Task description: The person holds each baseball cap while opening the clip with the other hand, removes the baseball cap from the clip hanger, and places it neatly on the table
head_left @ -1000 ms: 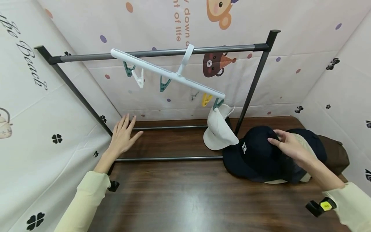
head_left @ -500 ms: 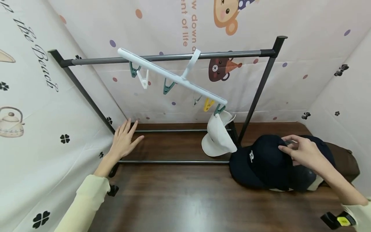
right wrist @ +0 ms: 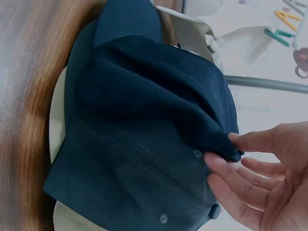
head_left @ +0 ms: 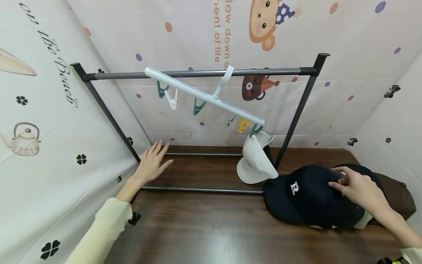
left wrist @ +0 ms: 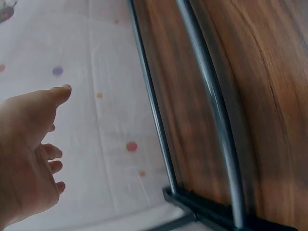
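Note:
My right hand [head_left: 362,190] pinches the crown of a navy baseball cap [head_left: 308,194] with a white letter R on its front. In the right wrist view, thumb and fingertips gather the fabric at the top of that navy crown [right wrist: 159,86]. Under it lie another dark cap [right wrist: 130,168] and a pale beige cap [right wrist: 79,219], stacked on the wooden surface. My left hand [head_left: 152,164] holds nothing, fingers extended, near the rack's left leg. A white cap [head_left: 255,159] hangs by a green clip [head_left: 256,130] from the low right end of a white hanger [head_left: 204,96].
The hanger tilts on the top bar [head_left: 197,74] of a dark metal rack, with several green, white and yellow clips along it. Two lower bars [head_left: 204,190] run near the wood. A brown item [head_left: 397,194] lies behind the caps. Printed fabric walls stand around.
The head view has shifted, so the scene sits lower and further right. My right fingers have closed on the navy cap's crown, and its front letter shows more fully. My left hand keeps its pose.

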The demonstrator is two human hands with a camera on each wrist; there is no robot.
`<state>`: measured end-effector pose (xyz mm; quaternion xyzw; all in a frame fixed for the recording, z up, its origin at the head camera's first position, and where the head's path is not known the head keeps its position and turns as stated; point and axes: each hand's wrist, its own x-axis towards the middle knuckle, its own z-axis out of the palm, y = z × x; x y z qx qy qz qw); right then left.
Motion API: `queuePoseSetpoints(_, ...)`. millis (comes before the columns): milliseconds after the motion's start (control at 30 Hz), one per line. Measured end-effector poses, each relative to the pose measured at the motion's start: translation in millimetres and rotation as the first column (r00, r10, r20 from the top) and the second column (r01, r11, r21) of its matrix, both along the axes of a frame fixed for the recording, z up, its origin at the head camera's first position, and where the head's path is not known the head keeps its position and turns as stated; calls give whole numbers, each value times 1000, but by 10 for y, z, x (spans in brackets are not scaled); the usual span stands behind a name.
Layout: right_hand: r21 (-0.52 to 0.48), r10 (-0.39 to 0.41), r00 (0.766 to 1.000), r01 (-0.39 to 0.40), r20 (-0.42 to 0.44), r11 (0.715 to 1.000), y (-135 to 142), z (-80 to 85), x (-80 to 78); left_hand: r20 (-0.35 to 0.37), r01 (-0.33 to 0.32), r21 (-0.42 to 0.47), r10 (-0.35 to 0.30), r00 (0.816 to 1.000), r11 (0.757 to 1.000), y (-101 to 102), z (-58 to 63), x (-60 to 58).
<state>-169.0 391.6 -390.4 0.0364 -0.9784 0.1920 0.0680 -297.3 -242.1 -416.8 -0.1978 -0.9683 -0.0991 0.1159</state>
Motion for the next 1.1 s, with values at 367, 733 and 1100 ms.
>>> queuePoseSetpoints(367,125,32,978,-6,-205,992,-274,74,-79,0,237,-71,-238,971,969,1188,249,26)
queuePoseSetpoints(733,-28,162,933,-180,-323,983,-1021,244,-475,-92,312,-86,-319,943,946,2469,730,-51)
queuePoseSetpoints(1100,-341,241,968,-249,-65,906,-1572,112,-935,49,374,479,-450,892,794,2795,718,-425)
